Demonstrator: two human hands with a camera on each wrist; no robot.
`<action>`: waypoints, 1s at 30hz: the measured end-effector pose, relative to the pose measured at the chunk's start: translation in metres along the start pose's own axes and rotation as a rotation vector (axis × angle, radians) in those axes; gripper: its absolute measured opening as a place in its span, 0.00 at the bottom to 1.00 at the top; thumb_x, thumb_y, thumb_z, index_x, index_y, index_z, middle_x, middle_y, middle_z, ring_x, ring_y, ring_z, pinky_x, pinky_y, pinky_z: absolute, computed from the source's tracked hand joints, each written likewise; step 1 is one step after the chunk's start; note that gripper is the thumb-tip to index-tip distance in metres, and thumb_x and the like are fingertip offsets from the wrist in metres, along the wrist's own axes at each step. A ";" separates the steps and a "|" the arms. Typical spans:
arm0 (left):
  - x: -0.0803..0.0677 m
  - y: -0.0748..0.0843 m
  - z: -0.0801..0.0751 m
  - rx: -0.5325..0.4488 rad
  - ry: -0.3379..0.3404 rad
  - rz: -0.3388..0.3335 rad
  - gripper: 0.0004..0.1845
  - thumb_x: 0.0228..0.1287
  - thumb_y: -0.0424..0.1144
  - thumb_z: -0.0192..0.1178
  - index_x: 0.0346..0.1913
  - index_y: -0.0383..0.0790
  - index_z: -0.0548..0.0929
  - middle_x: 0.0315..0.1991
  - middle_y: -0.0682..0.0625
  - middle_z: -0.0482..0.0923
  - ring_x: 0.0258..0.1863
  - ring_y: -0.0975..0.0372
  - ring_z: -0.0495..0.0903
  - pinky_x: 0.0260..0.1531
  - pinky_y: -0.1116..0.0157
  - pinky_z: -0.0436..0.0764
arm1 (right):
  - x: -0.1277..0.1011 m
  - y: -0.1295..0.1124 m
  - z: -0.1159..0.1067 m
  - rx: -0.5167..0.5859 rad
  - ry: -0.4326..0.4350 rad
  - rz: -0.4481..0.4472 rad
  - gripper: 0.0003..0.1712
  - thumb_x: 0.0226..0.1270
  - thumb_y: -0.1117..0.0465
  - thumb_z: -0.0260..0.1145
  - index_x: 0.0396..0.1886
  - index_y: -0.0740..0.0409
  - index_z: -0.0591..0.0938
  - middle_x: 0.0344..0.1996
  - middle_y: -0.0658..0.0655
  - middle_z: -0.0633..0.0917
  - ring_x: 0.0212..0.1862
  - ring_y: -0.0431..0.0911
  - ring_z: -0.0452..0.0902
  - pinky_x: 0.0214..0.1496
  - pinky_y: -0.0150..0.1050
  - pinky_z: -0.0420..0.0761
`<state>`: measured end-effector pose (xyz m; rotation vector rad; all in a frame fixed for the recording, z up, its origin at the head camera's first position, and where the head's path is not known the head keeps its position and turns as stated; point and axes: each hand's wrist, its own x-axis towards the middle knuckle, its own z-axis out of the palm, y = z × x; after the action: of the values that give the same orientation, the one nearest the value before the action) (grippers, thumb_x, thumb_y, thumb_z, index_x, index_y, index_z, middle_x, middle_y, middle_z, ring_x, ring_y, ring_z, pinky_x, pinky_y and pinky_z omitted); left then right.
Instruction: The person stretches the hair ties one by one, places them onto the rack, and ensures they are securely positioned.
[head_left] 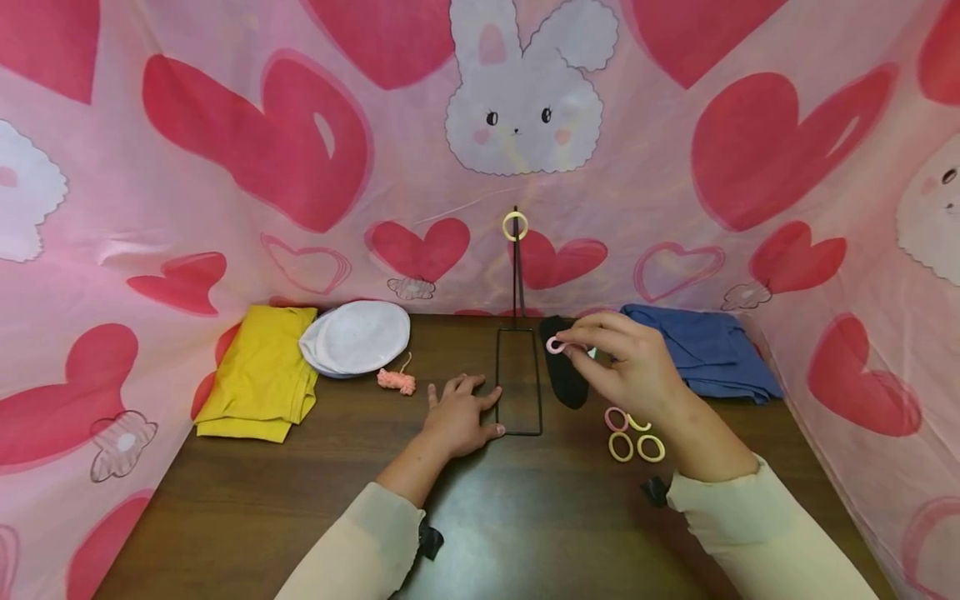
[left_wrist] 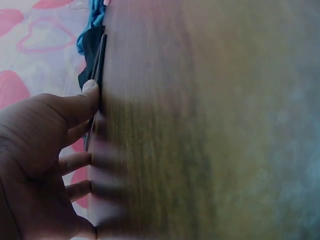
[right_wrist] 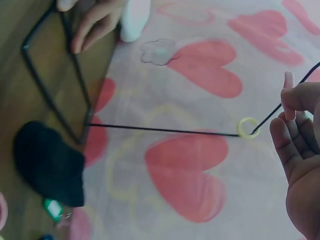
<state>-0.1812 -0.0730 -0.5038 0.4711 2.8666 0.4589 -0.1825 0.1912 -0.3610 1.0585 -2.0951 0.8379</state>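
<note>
A black wire stand [head_left: 538, 383] has a rectangular base on the table and a tall upright with a slanting arm on top. One yellow ring [right_wrist: 239, 128] hangs on that arm. My left hand [head_left: 459, 417] lies with fingers spread on the table, its thumb and index finger touching the left side of the base. Between thumb and fingertips, my right hand [head_left: 633, 362] pinches a small pink ring [right_wrist: 288, 95]; in the right wrist view the ring is close to the arm's end. Below that hand, several loose yellow rings [head_left: 651, 459] and a pink ring [head_left: 607, 417] lie together.
Right of the base lies a black, soft-looking item [head_left: 566, 382], with folded blue cloth [head_left: 697, 354] behind. On the left are folded yellow cloth [head_left: 262, 371], a white round item [head_left: 363, 337] and a peach yarn bundle [head_left: 396, 381]. Heart-printed fabric [head_left: 420, 167] walls the table.
</note>
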 end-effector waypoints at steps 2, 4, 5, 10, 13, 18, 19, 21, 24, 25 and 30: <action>-0.001 0.000 -0.001 -0.007 0.002 0.001 0.37 0.66 0.63 0.66 0.77 0.62 0.72 0.80 0.50 0.60 0.79 0.46 0.53 0.70 0.27 0.46 | 0.008 -0.003 0.000 0.009 0.002 -0.005 0.17 0.54 0.72 0.77 0.44 0.53 0.93 0.40 0.51 0.89 0.41 0.45 0.84 0.38 0.30 0.79; -0.001 0.000 -0.001 -0.017 0.002 0.003 0.37 0.66 0.63 0.67 0.76 0.62 0.72 0.79 0.49 0.60 0.79 0.45 0.53 0.70 0.27 0.46 | 0.015 -0.006 0.000 0.018 0.014 -0.017 0.16 0.54 0.71 0.77 0.44 0.54 0.93 0.40 0.52 0.89 0.40 0.45 0.84 0.38 0.29 0.80; -0.001 0.000 -0.001 -0.021 0.001 0.004 0.37 0.66 0.63 0.67 0.76 0.61 0.72 0.79 0.49 0.60 0.79 0.45 0.53 0.70 0.27 0.46 | 0.019 -0.007 -0.001 0.022 0.021 -0.027 0.16 0.55 0.70 0.77 0.44 0.54 0.93 0.39 0.52 0.89 0.40 0.44 0.84 0.36 0.29 0.79; -0.001 -0.001 0.000 -0.025 0.003 0.001 0.37 0.66 0.63 0.67 0.76 0.62 0.72 0.80 0.49 0.60 0.80 0.45 0.53 0.70 0.27 0.45 | 0.036 -0.014 -0.005 0.041 0.055 -0.083 0.13 0.58 0.68 0.75 0.44 0.56 0.93 0.39 0.52 0.90 0.38 0.42 0.82 0.32 0.30 0.79; -0.001 -0.001 0.000 -0.022 0.007 0.001 0.37 0.66 0.63 0.67 0.76 0.62 0.72 0.80 0.50 0.60 0.80 0.46 0.53 0.70 0.27 0.45 | 0.044 -0.018 -0.008 0.051 0.054 -0.102 0.12 0.60 0.68 0.75 0.44 0.56 0.93 0.40 0.52 0.89 0.38 0.42 0.81 0.33 0.29 0.78; -0.001 -0.001 -0.001 -0.021 0.007 -0.002 0.37 0.66 0.63 0.67 0.76 0.62 0.72 0.80 0.50 0.60 0.80 0.46 0.53 0.70 0.27 0.44 | 0.053 -0.024 -0.010 0.063 0.053 -0.119 0.12 0.60 0.69 0.75 0.44 0.56 0.93 0.40 0.52 0.90 0.39 0.41 0.82 0.33 0.29 0.78; -0.001 -0.001 -0.001 -0.023 0.008 -0.001 0.37 0.66 0.63 0.67 0.76 0.62 0.72 0.80 0.50 0.60 0.80 0.46 0.53 0.70 0.27 0.44 | 0.054 -0.025 -0.010 0.066 0.053 -0.121 0.12 0.60 0.69 0.75 0.43 0.57 0.93 0.40 0.52 0.90 0.39 0.41 0.82 0.33 0.29 0.78; -0.001 -0.001 -0.001 -0.023 0.006 0.000 0.37 0.66 0.63 0.67 0.76 0.62 0.72 0.80 0.50 0.60 0.80 0.46 0.53 0.70 0.27 0.44 | 0.056 -0.026 -0.010 0.069 0.051 -0.121 0.12 0.60 0.68 0.75 0.43 0.56 0.93 0.40 0.52 0.90 0.40 0.41 0.83 0.33 0.30 0.78; 0.000 -0.002 -0.001 -0.019 0.006 0.001 0.37 0.66 0.63 0.66 0.76 0.62 0.72 0.80 0.50 0.60 0.80 0.46 0.53 0.70 0.27 0.45 | 0.058 -0.027 -0.009 0.070 0.045 -0.120 0.11 0.60 0.68 0.76 0.43 0.57 0.93 0.40 0.52 0.90 0.42 0.42 0.83 0.36 0.30 0.80; 0.000 -0.002 -0.001 -0.018 0.006 0.002 0.37 0.66 0.63 0.66 0.76 0.62 0.72 0.80 0.50 0.60 0.80 0.46 0.53 0.70 0.27 0.45 | 0.059 -0.027 -0.009 0.067 0.042 -0.120 0.11 0.60 0.68 0.76 0.43 0.57 0.93 0.40 0.52 0.90 0.42 0.42 0.83 0.37 0.31 0.81; 0.000 -0.001 -0.001 -0.013 0.003 0.004 0.37 0.66 0.63 0.66 0.76 0.62 0.72 0.80 0.50 0.60 0.80 0.45 0.53 0.70 0.27 0.45 | 0.059 -0.026 -0.005 0.046 0.037 -0.107 0.10 0.60 0.67 0.77 0.42 0.56 0.93 0.39 0.52 0.89 0.42 0.42 0.83 0.38 0.29 0.80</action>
<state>-0.1817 -0.0746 -0.5029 0.4743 2.8645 0.4792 -0.1876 0.1569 -0.3063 1.1604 -1.9787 0.8497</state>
